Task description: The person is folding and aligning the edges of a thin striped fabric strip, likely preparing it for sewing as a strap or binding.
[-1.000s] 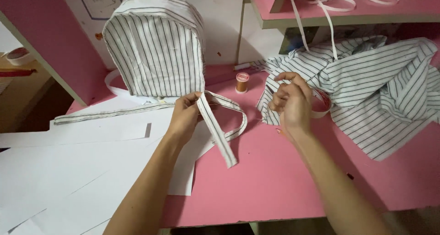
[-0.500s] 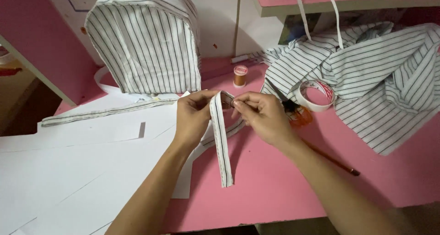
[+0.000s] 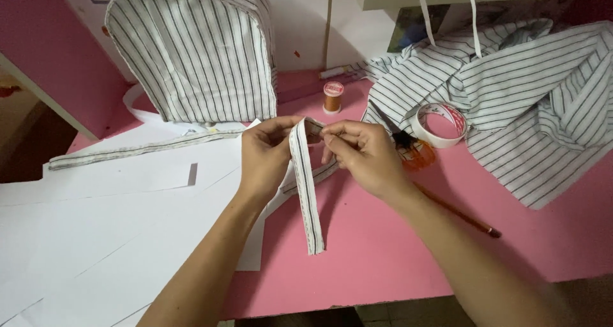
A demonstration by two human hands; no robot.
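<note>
Head view: pink table (image 3: pixel 396 263) bears striped cloth bag (image 3: pixel 195 52), crumpled striped fabric (image 3: pixel 530 104), white paper sheets (image 3: pixel 102 237). Left hand (image 3: pixel 265 158) and right hand (image 3: pixel 361 155) pinch folded striped strap (image 3: pixel 305 186) at its top, above table centre; tape roll (image 3: pixel 440 124), thread spool (image 3: pixel 332 97) behind.

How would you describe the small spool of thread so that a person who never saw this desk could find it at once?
Start at the tall striped fabric bag standing at the back of the pink table. Just right of it, before the heap of striped cloth, stands the small spool of orange-brown thread. It alone is upright and cylindrical; the white tape roll nearby is wider and hollow.
</note>
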